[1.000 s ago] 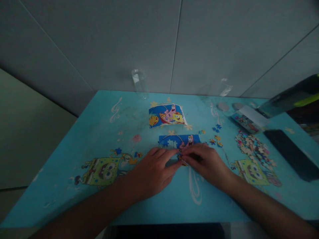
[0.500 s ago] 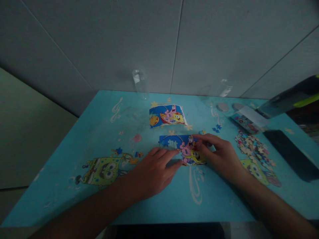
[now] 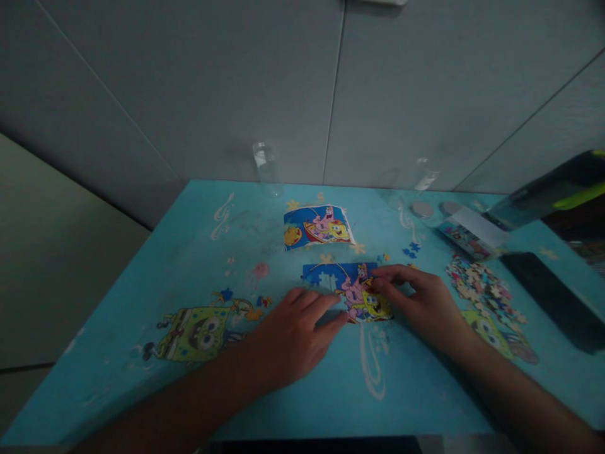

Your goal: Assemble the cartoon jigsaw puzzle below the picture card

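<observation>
A partly assembled jigsaw puzzle [image 3: 362,296] lies flat on the table, showing a pink starfish and a yellow sponge figure on blue. Its left part has a gap through which the table shows. My left hand [image 3: 302,331] rests at the lower left of the puzzle, thumb and fingers apart, tips touching its edge. At the right edge, my right hand [image 3: 416,299] has thumb and forefinger closed on the puzzle; whether a loose piece is between them is hidden. Behind the puzzle lies a slightly curled picture sheet [image 3: 319,227] with the same scene.
Loose pieces form a pile [image 3: 486,287] at the right, beside a dark oblong case [image 3: 553,299]. Several blue pieces [image 3: 411,250] lie nearer the middle. Clear jars [image 3: 267,167] stand by the wall, with silvery lids [image 3: 422,209], a picture box [image 3: 466,236] and a dark bottle [image 3: 543,192] to the right.
The view has tilted up slightly, so everything sits lower. My right fingertips have slid a little to the right, baring more of the puzzle's upper right corner. My left hand stays at the puzzle's edge.
</observation>
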A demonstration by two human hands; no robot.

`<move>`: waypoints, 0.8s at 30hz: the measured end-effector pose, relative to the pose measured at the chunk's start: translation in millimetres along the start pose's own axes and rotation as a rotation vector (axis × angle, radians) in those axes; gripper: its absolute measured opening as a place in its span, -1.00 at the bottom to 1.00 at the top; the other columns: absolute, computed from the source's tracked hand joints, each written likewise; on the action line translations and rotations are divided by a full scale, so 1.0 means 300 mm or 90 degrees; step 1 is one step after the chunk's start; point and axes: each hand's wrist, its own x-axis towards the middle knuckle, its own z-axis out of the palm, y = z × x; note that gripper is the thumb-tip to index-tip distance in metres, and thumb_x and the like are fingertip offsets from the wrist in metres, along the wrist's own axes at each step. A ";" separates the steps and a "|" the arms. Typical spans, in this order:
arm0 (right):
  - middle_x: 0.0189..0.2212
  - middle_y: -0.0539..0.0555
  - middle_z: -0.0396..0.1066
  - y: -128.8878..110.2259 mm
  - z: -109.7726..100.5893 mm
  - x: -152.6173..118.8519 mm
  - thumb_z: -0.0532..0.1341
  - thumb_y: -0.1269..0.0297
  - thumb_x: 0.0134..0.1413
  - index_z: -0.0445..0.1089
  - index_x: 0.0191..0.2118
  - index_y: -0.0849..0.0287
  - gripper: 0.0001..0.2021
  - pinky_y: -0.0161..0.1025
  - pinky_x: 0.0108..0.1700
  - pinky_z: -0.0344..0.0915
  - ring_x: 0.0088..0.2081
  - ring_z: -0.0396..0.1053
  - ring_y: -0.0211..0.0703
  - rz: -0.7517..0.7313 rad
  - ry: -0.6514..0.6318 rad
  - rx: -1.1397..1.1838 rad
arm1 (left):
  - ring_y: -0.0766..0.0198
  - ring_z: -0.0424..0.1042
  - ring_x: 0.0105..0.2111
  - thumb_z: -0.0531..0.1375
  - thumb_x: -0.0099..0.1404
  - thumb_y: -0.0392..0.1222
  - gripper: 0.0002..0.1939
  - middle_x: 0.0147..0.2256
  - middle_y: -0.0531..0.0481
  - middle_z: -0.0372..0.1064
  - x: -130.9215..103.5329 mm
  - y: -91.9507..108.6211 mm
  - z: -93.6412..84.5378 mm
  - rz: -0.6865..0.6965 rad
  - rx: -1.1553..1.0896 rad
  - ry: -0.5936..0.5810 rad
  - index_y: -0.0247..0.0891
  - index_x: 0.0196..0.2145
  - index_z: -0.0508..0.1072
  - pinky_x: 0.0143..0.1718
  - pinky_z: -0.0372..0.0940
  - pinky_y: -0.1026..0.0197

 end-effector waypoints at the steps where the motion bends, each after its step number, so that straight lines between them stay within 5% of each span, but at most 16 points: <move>1: -0.27 0.05 0.60 0.001 0.000 0.000 0.25 0.14 0.29 0.57 -0.07 0.07 -0.78 -0.22 -0.28 0.47 -0.27 0.54 -0.10 -0.005 -0.004 -0.003 | 0.02 0.34 0.05 0.15 0.44 -0.27 -0.54 0.16 -0.18 0.30 0.000 0.001 -0.001 -0.001 -0.001 0.000 -0.16 0.27 0.32 0.04 0.30 -0.09; 13: -0.25 0.04 0.61 0.022 0.009 -0.030 0.24 0.07 0.29 0.56 -0.14 0.01 -0.79 -0.22 -0.26 0.53 -0.26 0.58 -0.08 0.006 0.004 -0.005 | 0.06 0.35 0.00 0.14 0.49 -0.12 -0.62 0.11 -0.11 0.35 -0.001 0.001 0.012 -0.008 -0.001 0.023 -0.12 0.22 0.37 0.01 0.29 -0.04; 24: -0.28 0.01 0.61 0.069 0.011 -0.087 0.28 0.14 0.22 0.55 -0.15 -0.13 -0.88 -0.24 -0.38 0.58 -0.34 0.60 -0.05 -0.081 -0.008 -0.072 | 0.22 0.40 -0.24 0.23 0.40 -0.17 -0.75 -0.11 0.01 0.48 0.017 -0.016 0.073 0.029 0.056 0.189 -0.10 0.03 0.50 -0.21 0.30 0.10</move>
